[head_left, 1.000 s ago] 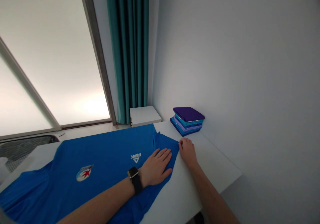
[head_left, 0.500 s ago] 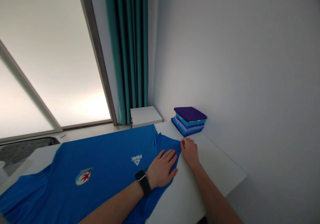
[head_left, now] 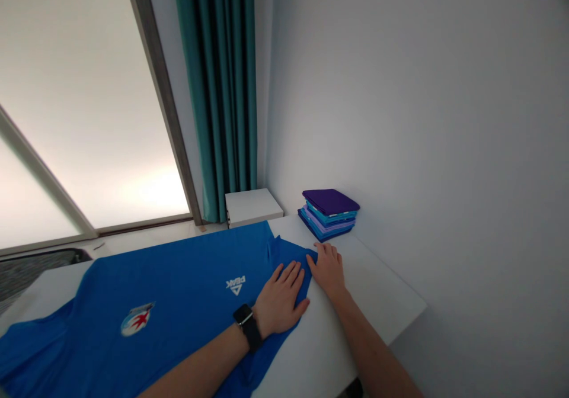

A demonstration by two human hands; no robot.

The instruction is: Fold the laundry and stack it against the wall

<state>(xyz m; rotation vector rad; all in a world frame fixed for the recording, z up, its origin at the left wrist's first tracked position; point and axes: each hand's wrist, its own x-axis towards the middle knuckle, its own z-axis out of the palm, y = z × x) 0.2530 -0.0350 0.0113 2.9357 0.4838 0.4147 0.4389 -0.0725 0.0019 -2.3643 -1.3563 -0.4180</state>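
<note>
A bright blue T-shirt (head_left: 178, 291) with a white logo and a round badge lies spread on the white table (head_left: 377, 291). My left hand (head_left: 280, 300), a dark watch on its wrist, lies flat with fingers stretched out on the shirt near its right end. My right hand (head_left: 329, 267) rests on the table at the shirt's right edge, fingers curled and touching the fabric's tip; whether it pinches the cloth is not clear.
A stack of folded purple, teal and blue garments (head_left: 329, 213) sits at the table's far corner against the white wall. A small white cabinet (head_left: 252, 206) stands beyond the table below a teal curtain (head_left: 222, 90). A large window fills the left.
Both hands keep their places on the shirt's right end. The view has shifted slightly, so everything sits a little further left than before.
</note>
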